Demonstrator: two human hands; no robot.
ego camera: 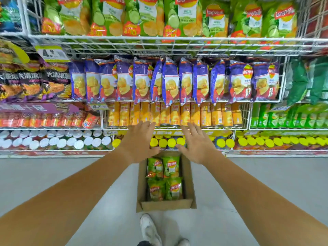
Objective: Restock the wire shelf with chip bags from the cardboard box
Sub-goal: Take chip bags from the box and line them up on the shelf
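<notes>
An open cardboard box (142, 183) stands on the floor in front of the shelving, holding several green chip bags (164, 178). My left hand (139, 142) and my right hand (196, 143) are both stretched forward above the box's far end, fingers spread and relaxed, holding nothing. The white wire shelf (159, 45) at the top carries a row of green chip bags (147, 16). Under it hangs a row of purple chip bags (170, 80).
Orange canisters (177, 114) and yellow-lidded tubes (170, 142) fill the lower shelves behind my hands. Dark snack bags (32, 80) lie at the left, green packs (301, 82) at the right. Grey floor (44, 174) spreads around the box. My white shoe (150, 229) is just behind it.
</notes>
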